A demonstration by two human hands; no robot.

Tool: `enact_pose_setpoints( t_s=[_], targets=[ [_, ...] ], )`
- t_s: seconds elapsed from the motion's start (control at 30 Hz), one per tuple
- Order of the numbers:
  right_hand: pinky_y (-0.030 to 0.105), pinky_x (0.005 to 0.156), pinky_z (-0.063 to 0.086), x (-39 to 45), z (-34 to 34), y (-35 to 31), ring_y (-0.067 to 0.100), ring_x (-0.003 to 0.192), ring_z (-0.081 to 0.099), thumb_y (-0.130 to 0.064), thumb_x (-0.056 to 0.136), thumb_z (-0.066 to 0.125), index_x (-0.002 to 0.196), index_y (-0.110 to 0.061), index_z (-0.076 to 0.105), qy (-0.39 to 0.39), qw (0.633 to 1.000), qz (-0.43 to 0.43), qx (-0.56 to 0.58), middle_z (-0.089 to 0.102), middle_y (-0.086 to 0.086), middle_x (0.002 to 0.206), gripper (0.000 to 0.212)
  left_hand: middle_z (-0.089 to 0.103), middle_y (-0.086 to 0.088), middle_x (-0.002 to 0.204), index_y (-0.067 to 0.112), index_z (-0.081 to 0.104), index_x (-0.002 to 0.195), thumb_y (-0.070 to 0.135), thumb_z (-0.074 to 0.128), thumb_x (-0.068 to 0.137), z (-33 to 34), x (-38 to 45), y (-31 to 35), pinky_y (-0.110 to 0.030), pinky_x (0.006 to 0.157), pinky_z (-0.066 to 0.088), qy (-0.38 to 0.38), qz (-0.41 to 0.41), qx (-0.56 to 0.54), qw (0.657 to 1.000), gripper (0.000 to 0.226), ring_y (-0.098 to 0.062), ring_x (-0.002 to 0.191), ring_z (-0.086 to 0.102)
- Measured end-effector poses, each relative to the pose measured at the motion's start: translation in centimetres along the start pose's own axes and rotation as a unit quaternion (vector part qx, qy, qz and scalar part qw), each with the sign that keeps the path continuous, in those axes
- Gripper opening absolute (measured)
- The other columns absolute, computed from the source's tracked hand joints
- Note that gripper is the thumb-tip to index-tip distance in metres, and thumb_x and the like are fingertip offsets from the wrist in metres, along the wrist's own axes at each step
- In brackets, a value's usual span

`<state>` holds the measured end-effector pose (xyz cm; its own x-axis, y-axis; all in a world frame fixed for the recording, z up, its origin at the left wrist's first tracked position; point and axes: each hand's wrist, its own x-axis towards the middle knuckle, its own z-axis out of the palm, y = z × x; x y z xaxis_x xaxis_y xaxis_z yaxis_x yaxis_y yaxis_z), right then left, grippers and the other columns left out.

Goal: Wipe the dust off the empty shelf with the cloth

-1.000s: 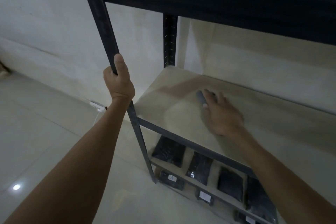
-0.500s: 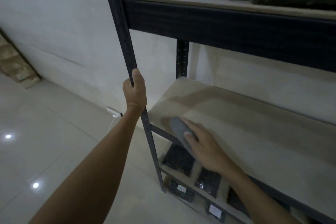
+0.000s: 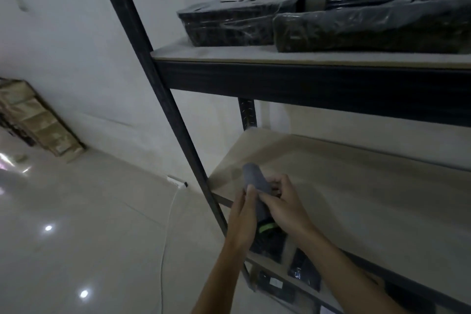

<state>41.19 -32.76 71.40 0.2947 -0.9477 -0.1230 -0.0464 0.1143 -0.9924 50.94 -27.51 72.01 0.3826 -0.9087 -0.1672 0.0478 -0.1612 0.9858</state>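
The empty shelf is a pale board in a black metal rack, spreading from the centre to the right. A grey cloth is held upright in front of the shelf's front left corner, lifted off the board. My left hand grips the cloth from the left side. My right hand pinches it from the right with curled fingers. The lower part of the cloth is hidden between my hands.
The black front post of the rack runs diagonally just left of my hands. Plastic-wrapped dark packages fill the shelf above, and more dark packs lie on the shelf below. A white cable trails over the glossy floor.
My left hand has let go of the rack post and joined my right hand on the cloth. The cloth has come up off the shelf board. The camera has tilted upward.
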Motion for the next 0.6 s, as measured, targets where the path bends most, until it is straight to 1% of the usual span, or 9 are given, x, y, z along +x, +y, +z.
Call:
enact_pose_setpoints(
  t_s=[0.07,0.13,0.23,0.3,0.37,0.43,0.5,0.57,0.6],
  targets=[
    [0.022,0.073,0.057,0.3,0.0,0.2,0.017,0.1,0.067,-0.019,0.097,0.065,0.109,-0.02,0.056,-0.007,1.0,-0.011,-0.003,0.065,0.006,0.11,0.015,0.071,-0.003,0.121,0.029,0.064,0.121,0.052,0.043,0.101,0.6,1.1,0.1,-0.031,0.093,0.058,-0.021,-0.039,-0.02,0.999,0.037,-0.009,0.104,0.071],
    [0.029,0.088,0.057,0.7,-0.5,0.1,0.015,0.106,0.067,-0.018,0.101,0.058,0.109,-0.024,0.061,-0.036,0.999,-0.032,-0.012,0.069,0.0,0.111,0.01,0.072,-0.003,0.119,0.026,0.062,0.127,0.057,0.047,0.098,0.3,2.4,0.3,-0.031,0.086,0.06,-0.023,-0.051,-0.01,0.998,0.045,-0.011,0.1,0.073],
    [0.018,0.097,0.048,0.5,-2.8,-0.7,0.002,0.115,0.062,-0.011,0.103,0.053,0.117,-0.03,0.067,-0.06,0.991,-0.08,-0.084,0.069,-0.012,0.12,0.027,0.068,-0.012,0.129,0.016,0.058,0.138,0.061,0.056,0.088,-0.8,5.2,1.4,-0.045,0.096,0.057,-0.045,-0.046,0.04,0.997,0.068,-0.027,0.112,0.069],
    [0.016,0.098,0.045,-0.2,-5.4,-0.8,-0.006,0.118,0.06,-0.016,0.103,0.056,0.122,-0.034,0.068,-0.051,0.985,-0.092,-0.139,0.068,-0.022,0.124,0.029,0.06,-0.011,0.142,0.014,0.051,0.145,0.05,0.056,0.097,-1.2,8.0,2.7,-0.045,0.108,0.048,-0.05,-0.006,0.129,0.99,0.061,-0.031,0.127,0.059],
    [0.015,0.095,0.046,-1.3,-9.0,-0.1,-0.012,0.113,0.059,-0.026,0.102,0.058,0.123,-0.04,0.066,-0.037,0.976,-0.093,-0.196,0.066,-0.03,0.122,0.026,0.052,-0.01,0.148,0.016,0.041,0.153,0.038,0.052,0.104,-1.1,11.6,4.1,-0.041,0.111,0.043,-0.067,0.047,0.216,0.973,0.055,-0.031,0.134,0.052],
    [0.025,0.101,0.047,-2.5,-13.2,1.4,-0.007,0.115,0.058,-0.048,0.1,0.052,0.127,-0.035,0.064,0.024,0.942,-0.107,-0.317,0.063,-0.026,0.125,0.033,0.049,-0.017,0.15,0.017,0.03,0.157,0.04,0.051,0.104,-0.7,15.6,5.5,-0.041,0.109,0.044,-0.058,0.067,0.323,0.942,0.062,-0.037,0.133,0.051],
    [0.038,0.105,0.045,-3.3,-17.3,3.4,0.011,0.122,0.057,-0.065,0.098,0.038,0.133,-0.028,0.061,0.074,0.886,-0.1,-0.447,0.062,-0.014,0.131,0.057,0.049,-0.022,0.148,0.016,0.023,0.159,0.044,0.051,0.102,-0.4,19.3,6.4,-0.046,0.107,0.045,-0.028,0.079,0.42,0.904,0.069,-0.043,0.13,0.053],
    [0.044,0.113,0.038,-4.4,-20.5,4.9,0.023,0.137,0.047,-0.069,0.099,0.027,0.143,-0.023,0.054,0.084,0.828,-0.063,-0.55,0.052,-0.005,0.147,0.069,0.052,-0.023,0.141,0.015,0.025,0.155,0.044,0.051,0.1,-0.2,22.4,6.2,-0.051,0.1,0.046,-0.009,0.116,0.506,0.854,0.067,-0.045,0.124,0.055],
    [0.043,0.118,0.033,-5.2,-21.5,5.1,0.023,0.145,0.038,-0.068,0.099,0.024,0.148,-0.023,0.048,0.086,0.806,-0.048,-0.584,0.045,-0.004,0.155,0.071,0.052,-0.021,0.138,0.015,0.025,0.154,0.045,0.05,0.1,-0.1,23.5,5.7,-0.051,0.097,0.046,-0.009,0.134,0.538,0.832,0.067,-0.045,0.121,0.056]
  ],
)
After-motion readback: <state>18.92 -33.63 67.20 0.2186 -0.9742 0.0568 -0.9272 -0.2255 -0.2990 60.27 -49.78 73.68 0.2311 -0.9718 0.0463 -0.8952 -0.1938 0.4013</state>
